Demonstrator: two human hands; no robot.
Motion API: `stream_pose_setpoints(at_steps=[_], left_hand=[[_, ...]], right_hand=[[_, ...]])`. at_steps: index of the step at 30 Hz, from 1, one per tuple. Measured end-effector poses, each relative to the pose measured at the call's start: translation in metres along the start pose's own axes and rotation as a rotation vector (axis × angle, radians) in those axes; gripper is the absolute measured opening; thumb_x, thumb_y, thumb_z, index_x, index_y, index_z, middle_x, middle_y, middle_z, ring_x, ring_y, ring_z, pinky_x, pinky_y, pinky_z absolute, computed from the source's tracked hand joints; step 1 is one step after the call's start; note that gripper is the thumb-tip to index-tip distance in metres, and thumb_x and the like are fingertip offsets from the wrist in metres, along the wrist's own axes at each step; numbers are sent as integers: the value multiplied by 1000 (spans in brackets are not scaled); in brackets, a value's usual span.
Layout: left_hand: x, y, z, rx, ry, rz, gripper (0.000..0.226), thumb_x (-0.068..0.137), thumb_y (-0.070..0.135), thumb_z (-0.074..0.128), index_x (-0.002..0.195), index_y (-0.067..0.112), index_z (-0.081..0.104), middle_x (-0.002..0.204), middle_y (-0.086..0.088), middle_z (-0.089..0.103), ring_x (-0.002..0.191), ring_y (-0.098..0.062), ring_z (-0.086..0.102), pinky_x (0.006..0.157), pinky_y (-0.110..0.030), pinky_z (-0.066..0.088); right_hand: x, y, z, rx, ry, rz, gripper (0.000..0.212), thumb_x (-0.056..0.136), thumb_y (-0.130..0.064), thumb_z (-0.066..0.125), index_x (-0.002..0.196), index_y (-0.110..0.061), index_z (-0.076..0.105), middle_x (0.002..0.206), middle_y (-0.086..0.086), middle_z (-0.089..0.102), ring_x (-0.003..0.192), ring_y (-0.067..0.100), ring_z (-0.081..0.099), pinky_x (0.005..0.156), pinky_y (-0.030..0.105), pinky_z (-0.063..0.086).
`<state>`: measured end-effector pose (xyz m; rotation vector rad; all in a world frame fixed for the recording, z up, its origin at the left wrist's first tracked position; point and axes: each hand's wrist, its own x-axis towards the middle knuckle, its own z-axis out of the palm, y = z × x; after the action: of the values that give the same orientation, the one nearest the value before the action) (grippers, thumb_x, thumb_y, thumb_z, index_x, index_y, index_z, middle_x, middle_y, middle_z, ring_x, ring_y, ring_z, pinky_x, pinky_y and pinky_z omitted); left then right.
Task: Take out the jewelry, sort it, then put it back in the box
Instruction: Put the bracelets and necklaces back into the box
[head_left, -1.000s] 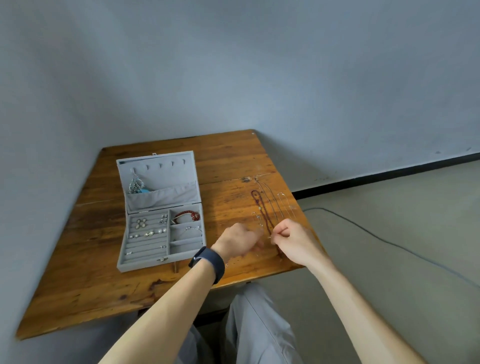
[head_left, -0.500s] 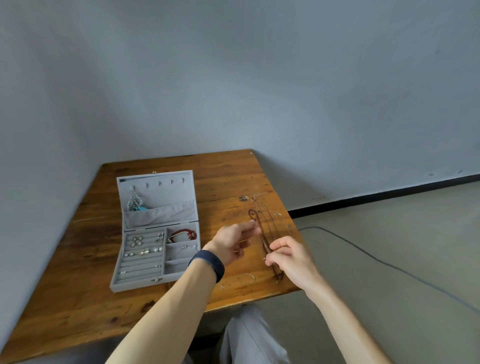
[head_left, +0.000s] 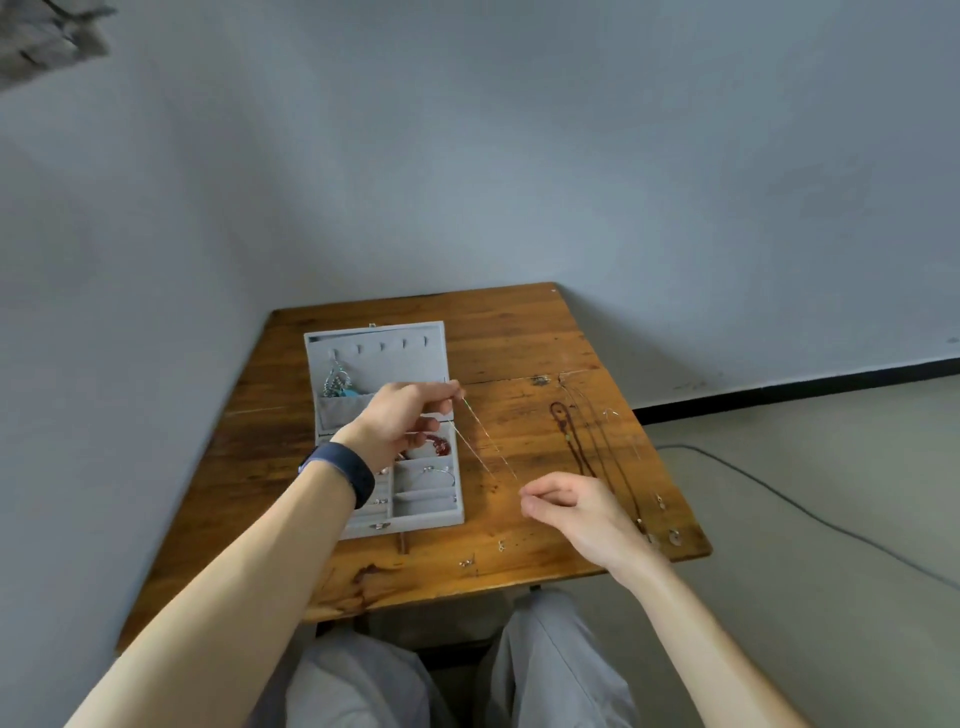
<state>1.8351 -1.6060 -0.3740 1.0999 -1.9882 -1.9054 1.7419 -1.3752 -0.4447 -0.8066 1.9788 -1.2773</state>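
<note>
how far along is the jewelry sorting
Done: necklaces and a few small pieces lie out on the table. In hand: left hand and right hand pinch a thin chain stretched between them. Left: the box holds a bracelet and rings, and the laid-out pieces must go back.

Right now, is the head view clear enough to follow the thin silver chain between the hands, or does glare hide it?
Head view: the thin silver chain shows only as faint glinting strands against the glossy brown wooden table, traceable from the left hand towards the right hand; light is soft, without hard shadows; the wide-angle lens bends the table's edges.
</note>
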Motion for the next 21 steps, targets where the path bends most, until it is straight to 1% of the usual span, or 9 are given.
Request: stream_pose_setpoints(at_steps=[4,7,11,14,17,19,21], left_hand=[[-11,7,-23,2,14,46,22,88,34,70,96,15,77,71,4,52,59,-12,42,59,-28,34],[-18,12,-39,-15,47,71,22,89,34,70,98,15,77,68,4,49,58,-11,40,60,-29,34],[-25,14,-61,0,82,96,21,91,32,68,97,14,75,66,5,46,55,-10,37,53,-25,31],[-26,19,-82,68,110,136,23,93,33,68,100,12,75,65,6,48,52,-8,38,47,-21,31],[-24,28,-99,70,161,183,24,93,33,68,98,11,76,69,3,53,54,-9,42,50,-23,34],[-23,34,-106,91,210,235,22,94,33,67,94,13,76,75,1,59,56,-10,47,53,-24,38],[-20,39,-112,222,285,315,23,95,36,65,93,16,76,79,1,65,55,-6,52,54,-21,42]], right_hand=[[9,-7,18,-6,0,-60,15,90,-26,72,104,-31,73,102,-17,73,98,-7,64,85,15,50],[15,-12,32,33,-33,-94,18,91,-27,71,107,-34,72,108,-22,71,105,-7,62,86,20,52],[23,-19,50,89,-44,-120,21,91,-24,70,111,-32,70,109,-23,71,105,-6,63,85,23,55],[33,-28,62,104,-25,-147,19,91,-24,70,109,-29,71,103,-17,73,100,-3,66,84,22,56],[44,-40,71,145,1,-195,15,92,-21,69,105,-27,71,99,-12,74,93,2,69,78,19,55],[54,-48,76,163,26,-225,13,92,-20,68,103,-27,71,97,-12,75,89,2,69,75,16,54],[65,-54,81,166,56,-236,12,93,-21,67,103,-27,72,96,-13,75,88,0,69,75,14,52]])
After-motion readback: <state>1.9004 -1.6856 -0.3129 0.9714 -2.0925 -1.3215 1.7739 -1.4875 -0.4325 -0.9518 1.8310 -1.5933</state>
